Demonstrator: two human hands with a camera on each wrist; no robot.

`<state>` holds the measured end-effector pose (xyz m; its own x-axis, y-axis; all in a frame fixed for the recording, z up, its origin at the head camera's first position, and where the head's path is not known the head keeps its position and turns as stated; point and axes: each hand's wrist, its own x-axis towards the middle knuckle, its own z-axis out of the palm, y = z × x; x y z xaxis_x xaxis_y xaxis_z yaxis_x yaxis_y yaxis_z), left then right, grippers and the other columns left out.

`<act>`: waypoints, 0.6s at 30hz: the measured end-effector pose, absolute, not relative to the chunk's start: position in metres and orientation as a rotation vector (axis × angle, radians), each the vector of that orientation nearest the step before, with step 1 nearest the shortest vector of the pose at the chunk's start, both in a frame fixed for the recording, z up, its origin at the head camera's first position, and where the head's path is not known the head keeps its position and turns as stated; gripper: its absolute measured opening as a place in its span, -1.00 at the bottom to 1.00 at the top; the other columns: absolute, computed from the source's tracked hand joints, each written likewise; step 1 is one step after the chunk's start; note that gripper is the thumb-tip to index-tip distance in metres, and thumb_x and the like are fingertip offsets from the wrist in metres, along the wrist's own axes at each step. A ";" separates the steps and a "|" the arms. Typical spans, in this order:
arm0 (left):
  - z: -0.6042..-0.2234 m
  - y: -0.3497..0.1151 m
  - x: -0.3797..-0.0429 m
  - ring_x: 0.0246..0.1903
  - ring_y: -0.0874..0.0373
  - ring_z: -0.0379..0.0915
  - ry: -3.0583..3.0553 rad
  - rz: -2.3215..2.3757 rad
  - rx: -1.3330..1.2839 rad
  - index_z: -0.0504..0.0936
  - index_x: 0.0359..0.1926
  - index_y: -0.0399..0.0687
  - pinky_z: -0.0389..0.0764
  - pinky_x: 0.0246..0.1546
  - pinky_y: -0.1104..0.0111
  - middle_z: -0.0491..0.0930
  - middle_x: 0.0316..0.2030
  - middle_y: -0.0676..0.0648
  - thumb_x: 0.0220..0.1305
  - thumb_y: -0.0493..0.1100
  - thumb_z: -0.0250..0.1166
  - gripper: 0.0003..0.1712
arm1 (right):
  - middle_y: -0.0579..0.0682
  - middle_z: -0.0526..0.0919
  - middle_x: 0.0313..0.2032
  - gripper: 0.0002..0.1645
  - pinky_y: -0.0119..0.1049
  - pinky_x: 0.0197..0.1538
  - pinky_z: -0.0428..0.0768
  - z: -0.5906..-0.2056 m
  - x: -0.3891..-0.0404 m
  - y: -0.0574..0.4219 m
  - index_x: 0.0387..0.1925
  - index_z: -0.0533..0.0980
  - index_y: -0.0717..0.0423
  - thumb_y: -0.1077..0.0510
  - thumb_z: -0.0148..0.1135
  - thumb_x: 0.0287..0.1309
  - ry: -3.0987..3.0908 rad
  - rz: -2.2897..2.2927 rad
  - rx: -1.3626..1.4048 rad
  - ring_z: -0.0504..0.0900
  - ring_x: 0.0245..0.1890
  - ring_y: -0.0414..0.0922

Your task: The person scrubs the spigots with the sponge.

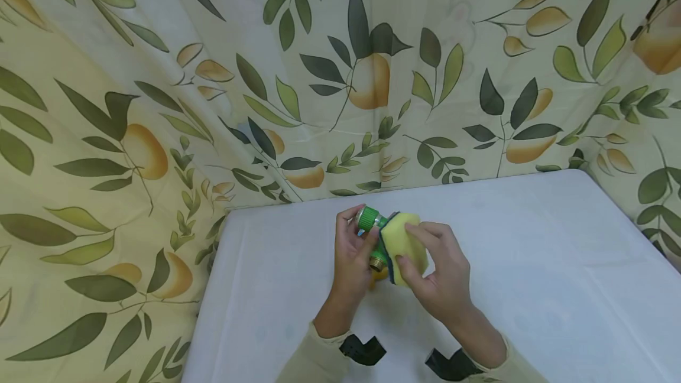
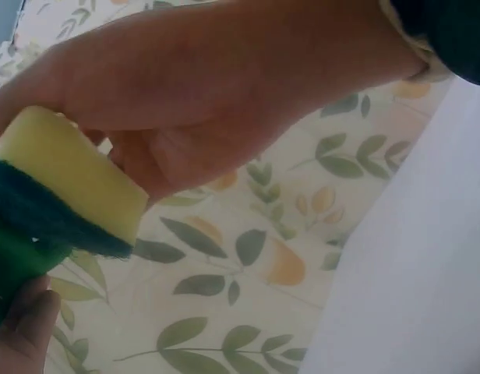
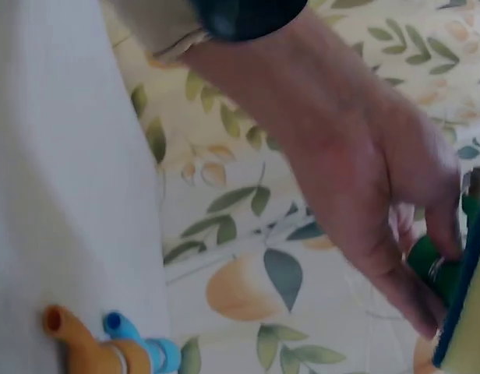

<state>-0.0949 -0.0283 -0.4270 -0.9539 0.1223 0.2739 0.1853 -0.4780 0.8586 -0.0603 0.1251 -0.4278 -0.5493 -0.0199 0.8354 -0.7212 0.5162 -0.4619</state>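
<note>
My left hand (image 1: 351, 256) holds a green plastic pipe fitting (image 1: 368, 217) with a ribbed collar and a brass-coloured threaded end. In the right wrist view this same hand (image 3: 365, 171) grips the fitting (image 3: 427, 257) with thumb and fingers. A yellow sponge (image 1: 405, 241) with a dark green scouring side is pinched between the thumb and fingers of my right hand (image 1: 441, 270). Its scouring side lies against the fitting. The left wrist view shows the sponge (image 2: 76, 167) close up, below the right hand (image 2: 170, 101); the fitting is partly cut off there.
On the white table (image 1: 532, 265), under my hands, lies an orange fitting (image 3: 100, 351) joined or next to a blue one (image 3: 139, 339); the head view mostly hides them. A leaf-and-fruit patterned curtain (image 1: 330, 135) stands behind the table's far edge and on its left.
</note>
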 end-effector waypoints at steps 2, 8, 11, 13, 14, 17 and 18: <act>-0.427 -0.029 -0.096 0.15 0.07 0.63 -1.585 -2.614 -0.466 0.11 0.39 -0.23 0.67 0.14 0.27 0.48 0.16 -0.09 0.49 -0.28 0.18 -0.41 | 0.16 0.59 -0.13 -0.44 -0.65 0.04 0.51 -0.429 -0.060 0.124 0.08 0.61 0.22 -0.14 0.20 0.29 -1.948 1.105 0.619 0.54 -0.11 -0.18; -0.425 -0.030 -0.097 0.17 -0.02 0.63 -1.471 -2.661 -0.408 0.15 0.36 -0.19 0.67 0.15 0.23 0.48 0.12 -0.12 0.48 -0.21 0.22 -0.41 | 0.14 0.58 -0.14 -0.43 -0.64 0.02 0.54 -0.436 -0.062 0.123 0.04 0.59 0.24 -0.16 0.19 0.31 -1.942 1.132 0.668 0.53 -0.16 -0.17; -0.424 -0.029 -0.097 0.16 -0.02 0.63 -1.466 -2.677 -0.402 0.14 0.36 -0.20 0.67 0.15 0.22 0.49 0.10 -0.08 0.48 -0.17 0.24 -0.39 | 0.15 0.57 -0.13 -0.42 -0.62 0.01 0.53 -0.435 -0.064 0.121 0.06 0.57 0.25 -0.16 0.17 0.32 -1.937 1.125 0.658 0.53 -0.15 -0.16; -0.424 -0.030 -0.097 0.17 -0.04 0.62 -1.447 -2.683 -0.403 0.13 0.37 -0.21 0.66 0.17 0.23 0.48 0.11 -0.09 0.48 -0.19 0.23 -0.39 | 0.16 0.57 -0.14 -0.45 -0.59 0.00 0.56 -0.435 -0.063 0.121 0.03 0.59 0.25 -0.15 0.17 0.34 -1.910 1.106 0.742 0.53 -0.15 -0.14; -0.424 -0.030 -0.097 0.17 -0.05 0.62 -1.424 -2.694 -0.400 0.15 0.37 -0.20 0.65 0.18 0.22 0.48 0.11 -0.10 0.48 -0.18 0.23 -0.39 | 0.15 0.57 -0.16 -0.46 -0.58 -0.01 0.58 -0.434 -0.063 0.122 0.01 0.60 0.23 -0.15 0.15 0.36 -1.904 1.072 0.781 0.53 -0.16 -0.12; -0.423 -0.033 -0.097 0.15 -0.04 0.63 -1.364 -2.722 -0.388 0.21 0.34 -0.14 0.66 0.16 0.24 0.47 0.09 -0.10 0.43 -0.13 0.30 -0.39 | 0.17 0.56 -0.21 -0.54 -0.48 -0.14 0.61 -0.432 -0.067 0.127 -0.06 0.64 0.18 -0.11 0.11 0.37 -1.878 0.912 0.811 0.51 -0.22 -0.08; -0.422 -0.033 -0.096 0.14 0.00 0.63 -1.366 -2.729 -0.386 0.22 0.33 -0.11 0.67 0.15 0.26 0.47 0.09 -0.09 0.41 -0.10 0.32 -0.38 | 0.18 0.56 -0.22 -0.56 -0.45 -0.20 0.61 -0.431 -0.069 0.129 -0.08 0.65 0.17 -0.09 0.10 0.36 -1.868 0.849 0.778 0.51 -0.26 -0.07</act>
